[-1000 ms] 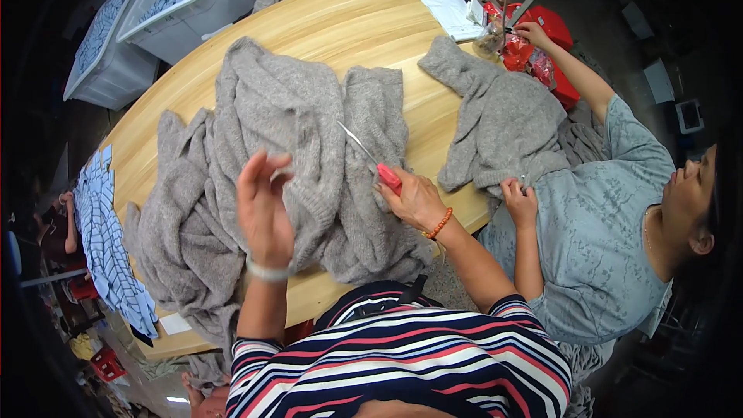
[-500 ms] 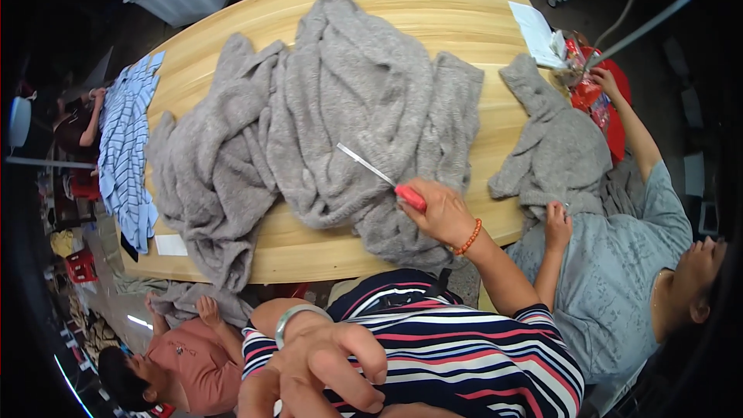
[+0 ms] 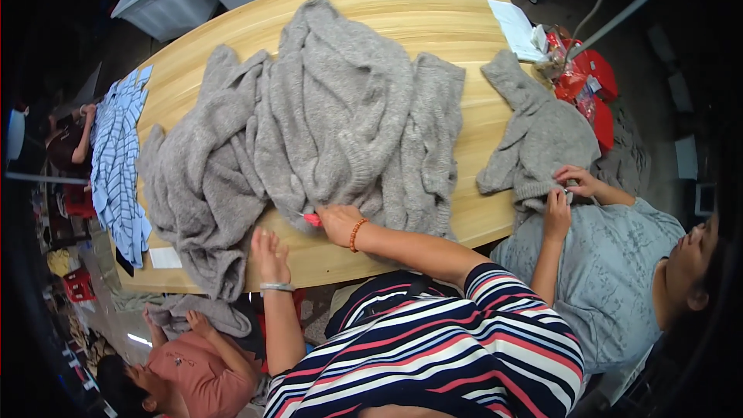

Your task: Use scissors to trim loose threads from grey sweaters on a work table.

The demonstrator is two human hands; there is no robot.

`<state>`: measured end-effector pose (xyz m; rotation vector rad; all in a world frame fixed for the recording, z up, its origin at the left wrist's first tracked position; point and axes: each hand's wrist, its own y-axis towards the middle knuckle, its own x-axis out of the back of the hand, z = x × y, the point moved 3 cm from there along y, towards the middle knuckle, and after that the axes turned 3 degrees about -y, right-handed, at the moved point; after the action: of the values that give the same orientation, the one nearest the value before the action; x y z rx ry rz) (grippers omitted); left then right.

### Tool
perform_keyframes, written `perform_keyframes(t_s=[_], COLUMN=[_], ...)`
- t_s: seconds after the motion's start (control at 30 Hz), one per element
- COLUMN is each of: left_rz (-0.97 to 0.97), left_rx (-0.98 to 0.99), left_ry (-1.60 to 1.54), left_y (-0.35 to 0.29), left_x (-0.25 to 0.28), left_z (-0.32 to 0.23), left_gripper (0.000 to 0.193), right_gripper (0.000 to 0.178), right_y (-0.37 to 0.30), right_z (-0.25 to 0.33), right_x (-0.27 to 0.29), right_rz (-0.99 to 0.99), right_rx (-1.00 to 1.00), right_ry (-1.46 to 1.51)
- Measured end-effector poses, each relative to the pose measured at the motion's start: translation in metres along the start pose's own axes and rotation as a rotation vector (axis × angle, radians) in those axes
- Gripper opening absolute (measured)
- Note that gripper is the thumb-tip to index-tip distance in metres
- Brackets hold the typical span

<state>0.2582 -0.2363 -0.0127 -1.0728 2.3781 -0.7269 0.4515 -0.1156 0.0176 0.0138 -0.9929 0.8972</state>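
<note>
My right hand (image 3: 340,224) is closed around a tool with a red handle (image 3: 312,219), at the lower edge of the middle grey knit sweater (image 3: 333,101). The tool's thin metal shaft is mostly hidden now, against or under the knit. My left hand (image 3: 271,255) is raised by the near table edge, fingers spread and nothing in it. It is just right of another crumpled grey sweater (image 3: 201,178).
A blue striped garment (image 3: 120,155) hangs over the table's left end. At right, a co-worker handles a grey sweater (image 3: 553,135); another person sits at lower left with grey knitwear (image 3: 209,316). Papers (image 3: 515,29) and red packages (image 3: 569,70) lie far right. Grey bins (image 3: 166,4) stand behind.
My right hand has moved left and nearer with the tool, down to the sweater's lower edge. My left hand has gone from close before me to the table's near edge.
</note>
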Motion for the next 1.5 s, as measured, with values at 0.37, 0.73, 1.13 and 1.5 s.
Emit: perform_keyframes(t_s=[0.37,0.73,1.13,1.5], left_rz=[0.231,0.74,0.451,0.716], left_rx=[-0.005,-1.206,-0.88,-0.129], left_ry=[-0.392,1.166,1.213,-0.42], left_y=[0.089,0.021,0.097,0.105], left_x=[-0.185,-0.442,-0.444,-0.161], left_z=[-0.084,-0.119,-0.072,-0.133], left_gripper=[0.044,0.062,0.093,0.041], right_gripper=[0.029,0.034,0.043,0.04], right_y=[-0.134,-0.235,-0.226,-0.233], right_z=[-0.006,-0.137,-0.145,-0.148], right_x=[0.187,0.128,0.09,0.101], right_rz=[-0.246,-0.663,-0.472,-0.486], right_rx=[0.208,-0.266,-0.389,-0.448], right_ry=[0.827,1.076,1.017,0.983])
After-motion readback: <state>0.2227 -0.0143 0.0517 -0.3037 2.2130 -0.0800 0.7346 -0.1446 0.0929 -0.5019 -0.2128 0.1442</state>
